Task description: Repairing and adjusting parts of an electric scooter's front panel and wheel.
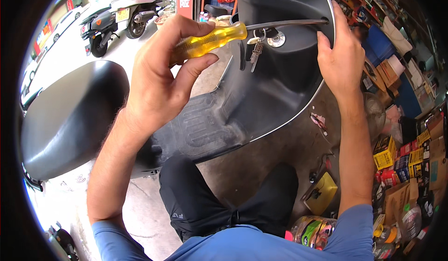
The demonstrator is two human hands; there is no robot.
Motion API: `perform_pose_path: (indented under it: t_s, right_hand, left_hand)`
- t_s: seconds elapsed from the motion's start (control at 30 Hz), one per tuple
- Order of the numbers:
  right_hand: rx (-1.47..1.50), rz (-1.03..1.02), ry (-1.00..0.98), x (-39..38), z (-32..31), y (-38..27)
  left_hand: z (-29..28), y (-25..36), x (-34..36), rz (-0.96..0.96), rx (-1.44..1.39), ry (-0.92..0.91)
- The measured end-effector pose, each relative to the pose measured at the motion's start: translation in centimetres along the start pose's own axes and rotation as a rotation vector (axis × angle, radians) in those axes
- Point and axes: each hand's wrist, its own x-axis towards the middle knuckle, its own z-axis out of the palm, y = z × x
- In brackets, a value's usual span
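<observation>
The left hand (158,74) grips a yellow screwdriver (228,33), its tip out of sight beside the right hand (344,59). That hand clasps a black scooter panel's (284,69) edge, some fingers hidden.

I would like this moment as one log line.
left hand: holding yellow-handled screwdriver | shaft: end at black scooter panel | right hand: on panel edge | keys: hanging below shaft

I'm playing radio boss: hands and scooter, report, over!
Left hand gripping yellow screwdriver. Right hand at edge of scooter panel. Shaft end at panel hole. Keys hanging underneath.
</observation>
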Motion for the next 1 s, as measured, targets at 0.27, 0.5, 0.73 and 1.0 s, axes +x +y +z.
perform_pose_path:
  t_s: [0.27, 0.5, 0.73, 1.0]
  right_hand:
    - [0.117, 0.128, -0.016, -1.3, 0.0, 0.8]
    - [0.427, 0.258, 0.057, -2.5, 0.4, 0.6]
    - [0.407, 0.271, 0.06, -2.5, 0.0, 0.4]
    - [0.325, 0.236, 0.083, -2.2, -0.1, -0.3]
  left_hand:
    - [-0.2, 1.2, 1.0, -0.708, -0.472, 0.0]
    - [0.3, 0.2, -0.4, -0.104, 0.02, 0.022]
    - [0.1, 2.2, 0.6, -0.561, -0.377, 0.029]
    - [0.6, 1.1, -0.3, -0.363, -0.198, 0.055]
